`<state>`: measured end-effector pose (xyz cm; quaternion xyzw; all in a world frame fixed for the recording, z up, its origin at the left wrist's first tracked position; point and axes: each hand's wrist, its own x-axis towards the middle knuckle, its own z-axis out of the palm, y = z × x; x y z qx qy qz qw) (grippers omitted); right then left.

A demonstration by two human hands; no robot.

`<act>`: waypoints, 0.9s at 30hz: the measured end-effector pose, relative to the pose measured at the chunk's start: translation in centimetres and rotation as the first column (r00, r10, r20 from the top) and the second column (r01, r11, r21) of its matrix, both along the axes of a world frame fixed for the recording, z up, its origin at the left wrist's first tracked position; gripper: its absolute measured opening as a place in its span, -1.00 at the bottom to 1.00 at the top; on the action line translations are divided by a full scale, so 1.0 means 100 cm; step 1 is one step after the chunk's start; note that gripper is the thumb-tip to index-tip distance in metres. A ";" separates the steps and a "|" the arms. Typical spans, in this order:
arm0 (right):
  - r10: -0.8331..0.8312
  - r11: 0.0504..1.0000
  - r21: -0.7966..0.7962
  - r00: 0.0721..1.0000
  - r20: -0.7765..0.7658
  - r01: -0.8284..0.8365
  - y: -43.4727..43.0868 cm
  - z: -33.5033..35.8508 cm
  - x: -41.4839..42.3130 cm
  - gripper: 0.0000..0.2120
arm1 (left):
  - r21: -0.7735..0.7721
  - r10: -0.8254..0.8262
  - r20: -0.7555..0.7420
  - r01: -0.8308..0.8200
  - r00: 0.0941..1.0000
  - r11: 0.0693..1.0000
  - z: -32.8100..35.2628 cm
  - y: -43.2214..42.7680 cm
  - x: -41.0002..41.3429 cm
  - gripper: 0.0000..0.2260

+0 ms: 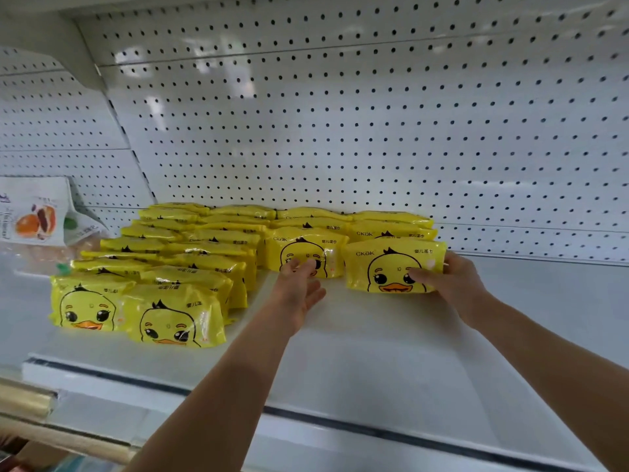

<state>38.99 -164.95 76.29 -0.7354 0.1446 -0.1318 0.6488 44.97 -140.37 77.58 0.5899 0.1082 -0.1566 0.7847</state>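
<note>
View from a head-worn camera of a white shop shelf (374,356) backed by white pegboard (340,114), where a person is lining up yellow wipe packs printed with a cartoon duck face. The front pack of the rightmost row (388,264) stands on its long edge, face toward the viewer, with its long axis running left to right, parallel to the shelf's front lip. The right hand (452,284) grasps this pack at its right end, thumb across the front face and fingers wrapped behind. The left hand (301,287) is released, fingers straight and palm turned toward the held pack, with a strip of bare shelf between them. Its fingertips lie at the front of the neighbouring row's first pack (303,247); whether they touch cannot be told. The held pack therefore lies to the right of the left hand, and the right hand alone controls it. Two longer rows of packs (170,318) reach further forward on the left.
</note>
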 end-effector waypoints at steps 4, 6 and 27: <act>-0.136 0.980 -0.144 0.991 0.021 0.137 0.003 -0.010 0.010 -0.79 | -0.010 0.014 0.022 -0.014 1.000 1.000 -0.006 -0.003 0.008 -0.57; -0.184 0.964 -0.194 0.983 -0.007 0.179 0.004 -0.014 0.014 -0.78 | 0.002 0.010 0.033 -0.010 0.999 1.000 -0.009 -0.003 0.012 -0.58; -0.379 0.904 -0.210 0.925 0.004 0.372 0.036 -0.015 -0.034 -0.61 | -0.150 0.043 -0.034 -0.047 0.999 0.988 0.003 -0.007 -0.044 -0.93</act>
